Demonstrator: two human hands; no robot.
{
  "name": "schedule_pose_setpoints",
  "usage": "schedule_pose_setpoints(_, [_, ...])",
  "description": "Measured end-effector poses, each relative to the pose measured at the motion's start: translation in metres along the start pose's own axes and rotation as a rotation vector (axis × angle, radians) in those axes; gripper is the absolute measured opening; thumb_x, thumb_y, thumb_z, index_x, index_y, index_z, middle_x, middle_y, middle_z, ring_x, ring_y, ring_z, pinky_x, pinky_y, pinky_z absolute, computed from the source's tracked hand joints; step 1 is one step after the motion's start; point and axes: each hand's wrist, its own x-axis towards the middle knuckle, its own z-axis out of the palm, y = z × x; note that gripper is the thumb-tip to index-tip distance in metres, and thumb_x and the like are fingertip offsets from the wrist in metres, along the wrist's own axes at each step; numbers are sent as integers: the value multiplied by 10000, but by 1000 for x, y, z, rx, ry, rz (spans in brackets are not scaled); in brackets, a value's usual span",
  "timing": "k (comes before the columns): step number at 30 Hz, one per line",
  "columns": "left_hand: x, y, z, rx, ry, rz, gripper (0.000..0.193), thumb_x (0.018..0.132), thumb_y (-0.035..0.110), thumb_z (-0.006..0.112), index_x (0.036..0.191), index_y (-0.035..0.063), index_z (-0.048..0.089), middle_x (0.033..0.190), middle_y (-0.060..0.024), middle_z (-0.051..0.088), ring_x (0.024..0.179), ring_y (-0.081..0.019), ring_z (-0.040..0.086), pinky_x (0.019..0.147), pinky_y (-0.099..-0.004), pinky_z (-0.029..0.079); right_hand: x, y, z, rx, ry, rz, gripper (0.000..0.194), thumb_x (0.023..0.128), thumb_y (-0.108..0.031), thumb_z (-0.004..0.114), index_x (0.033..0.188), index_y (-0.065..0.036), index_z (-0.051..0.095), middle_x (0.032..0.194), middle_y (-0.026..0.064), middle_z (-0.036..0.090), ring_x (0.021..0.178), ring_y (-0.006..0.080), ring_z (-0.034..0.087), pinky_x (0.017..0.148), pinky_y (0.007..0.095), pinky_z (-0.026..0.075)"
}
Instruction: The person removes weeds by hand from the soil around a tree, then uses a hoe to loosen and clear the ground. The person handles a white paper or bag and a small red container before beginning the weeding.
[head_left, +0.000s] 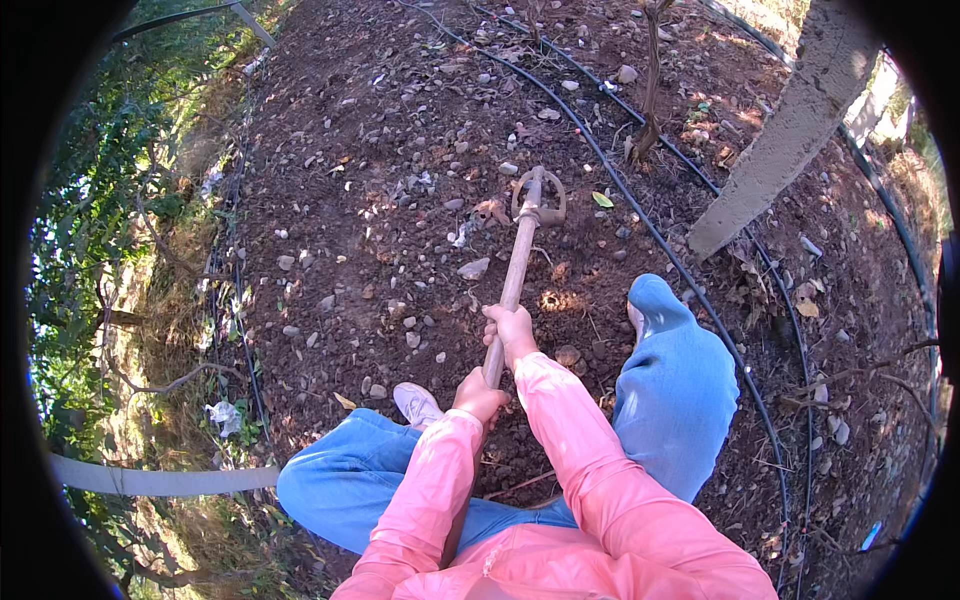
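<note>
My left hand (478, 399) grips the wooden handle (519, 259) of a long-handled hoe. A little farther up, my right hand (513, 332) is closed around the same handle. The tool points away from me, and its rear end passes down between my forearms. At the far end sits a metal hoe head (553, 216) with an open, looped frame, at the stony brown soil (360, 247). Whether its edge is sunk into the soil cannot be seen. Just right of the handle, the ground has a sunlit patch of loose clods (561, 300).
Black irrigation hoses (600, 154) curve along the right, beside a thin woody trunk (651, 82). A grey concrete post (787, 135) leans in at upper right; another post (165, 478) lies across the left. Leafy plants (97, 202) line the left side. Stones (474, 268) dot the soil.
</note>
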Motion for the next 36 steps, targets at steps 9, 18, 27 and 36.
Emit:
schedule_pose_setpoints(9, [-46, -32, 10, 225, 68, 95, 446, 730, 144, 757, 1037, -4, 470, 697, -130, 612, 512, -241, 616, 436, -381, 461, -43, 18, -17, 52, 11, 57, 217, 827, -54, 663, 934, -29, 476, 679, 38, 496, 486, 111, 480, 389, 294, 425])
schedule_pose_setpoints(18, [-108, -83, -2, -25, -21, 56, 432, 750, 70, 743, 1071, -14, 467, 617, -71, 553, 407, -184, 535, 353, -333, 405, -108, 52, -5, -83, 49, 112, 164, 834, -39, 637, 921, -9, 501, 680, 53, 519, 472, 152, 516, 378, 318, 445])
schedule_pose_setpoints(27, [-126, -38, -6, -133, 14, 77, 362, 747, -10, 705, 1051, -4, 509, 623, -36, 548, 399, -147, 515, 340, -307, 415, -115, 18, 8, 29, -50, 47, 281, 867, -128, 681, 945, -47, 424, 681, 42, 483, 477, 130, 509, 369, 310, 433])
schedule_pose_setpoints(36, [-116, 61, -18, -237, 14, 306, 392, 753, 11, 719, 1068, -6, 487, 703, -69, 579, 419, -146, 528, 355, -295, 414, -117, -88, 30, 140, -374, -319, 459, 900, -147, 666, 1181, -19, 326, 784, 46, 523, 535, 109, 542, 457, 272, 485])
